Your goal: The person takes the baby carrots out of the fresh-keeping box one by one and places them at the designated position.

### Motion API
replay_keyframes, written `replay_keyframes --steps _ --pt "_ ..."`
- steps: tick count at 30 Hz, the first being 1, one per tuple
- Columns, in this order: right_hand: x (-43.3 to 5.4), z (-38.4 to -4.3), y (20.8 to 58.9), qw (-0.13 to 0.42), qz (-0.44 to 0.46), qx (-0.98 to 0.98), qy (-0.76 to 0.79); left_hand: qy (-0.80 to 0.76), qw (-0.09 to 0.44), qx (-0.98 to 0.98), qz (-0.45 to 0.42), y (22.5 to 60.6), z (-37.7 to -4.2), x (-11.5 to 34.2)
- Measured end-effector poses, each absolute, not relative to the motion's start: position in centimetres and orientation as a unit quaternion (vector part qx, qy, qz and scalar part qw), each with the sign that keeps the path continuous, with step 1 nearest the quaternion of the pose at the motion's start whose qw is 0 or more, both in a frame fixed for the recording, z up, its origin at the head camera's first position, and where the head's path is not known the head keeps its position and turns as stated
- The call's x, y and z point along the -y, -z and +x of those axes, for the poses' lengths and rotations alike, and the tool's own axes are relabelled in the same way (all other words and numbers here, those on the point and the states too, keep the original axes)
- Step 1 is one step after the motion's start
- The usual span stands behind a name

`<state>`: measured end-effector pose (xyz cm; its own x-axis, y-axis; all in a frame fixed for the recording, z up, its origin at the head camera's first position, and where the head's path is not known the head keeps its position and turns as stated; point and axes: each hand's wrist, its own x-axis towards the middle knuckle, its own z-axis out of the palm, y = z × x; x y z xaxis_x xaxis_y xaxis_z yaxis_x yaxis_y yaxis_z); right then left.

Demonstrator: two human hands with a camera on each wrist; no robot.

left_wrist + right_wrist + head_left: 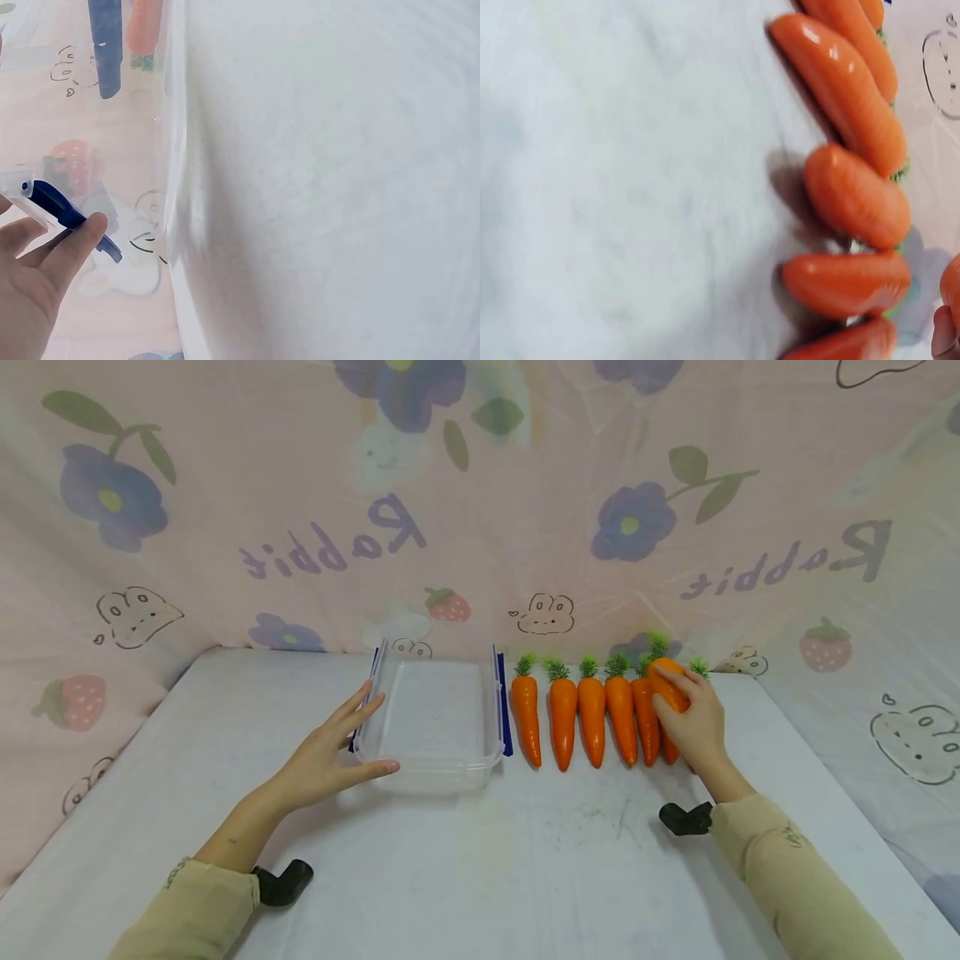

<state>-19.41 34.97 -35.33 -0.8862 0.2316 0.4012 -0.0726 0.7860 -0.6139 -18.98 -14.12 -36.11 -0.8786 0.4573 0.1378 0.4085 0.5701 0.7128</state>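
A clear plastic container (435, 718) with blue side latches stands without a lid on the table. At its left wall my left hand (322, 760) rests with fingers spread, the thumb extended by the front corner. In the left wrist view, fingers (67, 259) touch a blue latch (56, 206). My right hand (697, 718) pinches an orange toy carrot (666, 681) above the right end of a carrot row. Other carrots (592, 722) lie side by side, green tops toward the back. In the right wrist view, only a bit of the held carrot (952, 285) shows at the right edge.
A white table (480, 877) carries everything. Patterned fabric (510, 527) rises behind and beside it. Black mounts (283, 883) sit at both wrists. The carrot row starts just right of the container, beside its right latch (505, 706).
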Motion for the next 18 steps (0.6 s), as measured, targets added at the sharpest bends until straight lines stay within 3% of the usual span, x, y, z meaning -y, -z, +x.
replay_keyframes --steps 18 --pt "-38.1 -18.6 36.4 0.250 -0.110 0.912 -0.306 -0.400 0.033 -0.882 0.245 36.3 -19.0 14.2"
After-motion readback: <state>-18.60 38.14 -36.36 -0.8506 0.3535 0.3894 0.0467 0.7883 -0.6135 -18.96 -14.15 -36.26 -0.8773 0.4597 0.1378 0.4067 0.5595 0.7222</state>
